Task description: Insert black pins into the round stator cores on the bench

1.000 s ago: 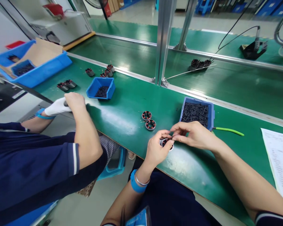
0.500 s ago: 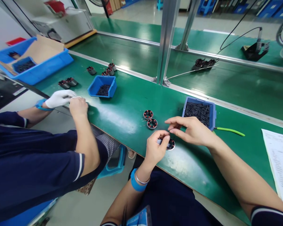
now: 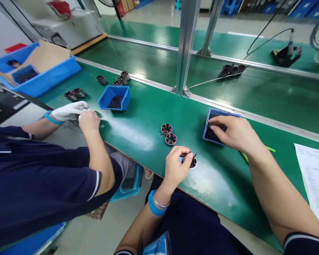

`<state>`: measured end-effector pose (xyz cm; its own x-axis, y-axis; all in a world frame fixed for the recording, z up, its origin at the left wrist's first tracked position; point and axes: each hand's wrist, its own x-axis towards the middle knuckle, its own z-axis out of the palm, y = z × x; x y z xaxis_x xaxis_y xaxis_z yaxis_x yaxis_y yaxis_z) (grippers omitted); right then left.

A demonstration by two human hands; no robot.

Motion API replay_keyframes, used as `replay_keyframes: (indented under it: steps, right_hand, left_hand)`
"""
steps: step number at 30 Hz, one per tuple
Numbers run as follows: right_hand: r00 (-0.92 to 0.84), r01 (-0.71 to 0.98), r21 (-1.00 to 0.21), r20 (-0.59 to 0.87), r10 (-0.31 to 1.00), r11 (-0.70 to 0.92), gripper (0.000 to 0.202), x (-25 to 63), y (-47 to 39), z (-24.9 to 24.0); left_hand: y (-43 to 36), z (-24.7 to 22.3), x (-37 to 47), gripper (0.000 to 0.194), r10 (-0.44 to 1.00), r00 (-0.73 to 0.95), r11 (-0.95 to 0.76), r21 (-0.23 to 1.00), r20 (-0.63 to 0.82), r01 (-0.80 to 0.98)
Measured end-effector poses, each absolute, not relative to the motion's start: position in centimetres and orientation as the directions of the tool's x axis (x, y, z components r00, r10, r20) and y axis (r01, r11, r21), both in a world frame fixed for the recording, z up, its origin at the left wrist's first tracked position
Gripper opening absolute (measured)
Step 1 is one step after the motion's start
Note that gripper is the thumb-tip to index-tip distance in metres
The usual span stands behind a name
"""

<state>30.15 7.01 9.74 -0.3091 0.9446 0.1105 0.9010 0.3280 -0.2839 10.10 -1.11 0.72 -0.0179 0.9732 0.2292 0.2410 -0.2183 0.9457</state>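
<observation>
My left hand is closed around the near rim of a motor stator, a round metal ring with black and orange parts inside. A thin black piece sticks up from it, and my fingers hide its left side. My right hand is over a blue-grey bin of small black sticks, thumb and forefinger slightly apart at the sticks. Nothing shows between those fingertips. Two more stators, a nearer one and a farther one, stand upright on the green table beyond my left hand.
A co-worker's gloved hand and bare hand work at the left. Near them are a blue bin, a large blue crate and several stators. A green-handled tool, a paper sheet and a metal post surround my area.
My right hand has moved right and away from the stator to the bin of black sticks. My left hand stays at the stator, where a black piece now shows sticking up.
</observation>
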Motion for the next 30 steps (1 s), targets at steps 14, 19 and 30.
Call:
replay_keyframes:
  steps: [14, 19, 30]
  right_hand:
    - [-0.426, 0.876, -0.212, 0.080, 0.901, 0.433, 0.022, 29.8, 6.6, 10.1]
    - [-0.724, 0.661, -0.305, -0.020, 0.689, 0.686, 0.017, 26.0, 3.6, 10.5]
    - [-0.721, 0.549, -0.495, 0.127, 0.681, 0.674, 0.017, 25.3, 3.8, 10.3]
  left_hand:
    - [-2.7, 0.2, 9.5, 0.013, 0.986, -0.125, -0.091, 0.980, 0.114, 0.177]
    - [-2.3, 0.6, 9.7, 0.013, 0.987, -0.092, -0.114, 0.979, 0.130, 0.168]
    - [-2.2, 1.0, 9.5, 0.010, 0.984, -0.071, -0.144, 0.963, 0.164, 0.229]
